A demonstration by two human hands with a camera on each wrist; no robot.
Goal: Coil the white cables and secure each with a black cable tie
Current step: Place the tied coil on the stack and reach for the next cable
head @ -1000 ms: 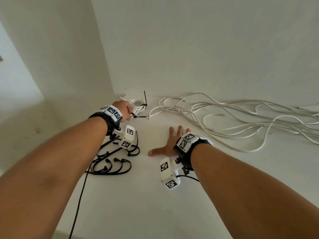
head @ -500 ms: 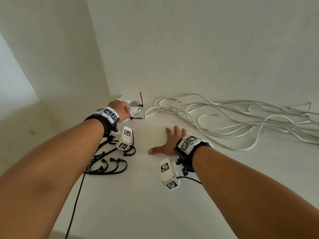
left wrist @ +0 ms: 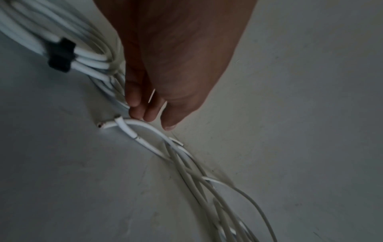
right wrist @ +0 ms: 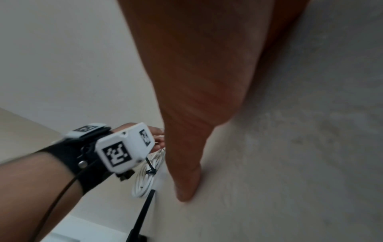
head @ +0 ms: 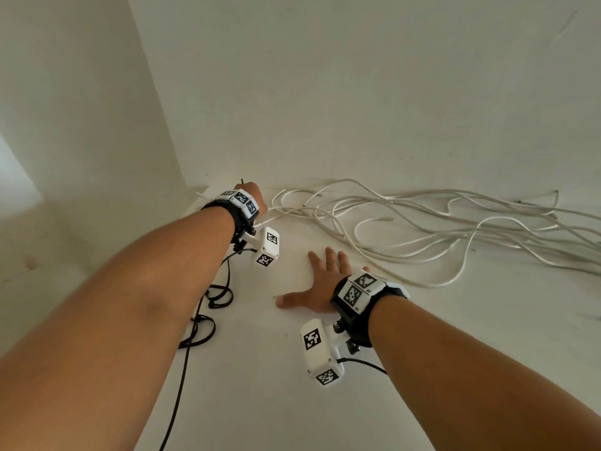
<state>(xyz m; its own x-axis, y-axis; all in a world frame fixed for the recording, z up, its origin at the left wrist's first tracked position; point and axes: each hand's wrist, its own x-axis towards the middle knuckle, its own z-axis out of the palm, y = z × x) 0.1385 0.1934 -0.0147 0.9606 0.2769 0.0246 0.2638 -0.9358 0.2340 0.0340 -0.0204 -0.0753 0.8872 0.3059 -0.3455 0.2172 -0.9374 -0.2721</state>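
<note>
The left hand (left wrist: 178,65) is out at the far left corner, fingers (left wrist: 134,98) hanging loosely down beside a finished coil of white cable (left wrist: 68,49). I cannot see them curled round anything; the tips sit just beside the coil and a loose cable end (left wrist: 124,126), perhaps brushing it. That coil is bundled tight, with a black cable tie (left wrist: 61,54) cinched across its strands, and from the right wrist camera its long tail (right wrist: 143,212) sticks out untrimmed.

The right hand (head: 320,288) is nearer and more central, flat on the white surface (head: 260,402), fingers spread and holding nothing. It looks like a brace while the person leans in.

Out to the right, the big job is waiting: a sprawl of loose white cables (head: 439,229) runs along the far wall, looping and crossing, their nearest ends right by that left hand. None of them is coiled. Under the left forearm, on the near left, spare black cable ties (head: 214,297) lie in a small heap, partly hidden.

So by my reckoning, one cable is coiled and tied, and the rest of the pile is untouched. How many cables are in that tangle I cannot tell. The next move would seem to be picking one end out of it.
</note>
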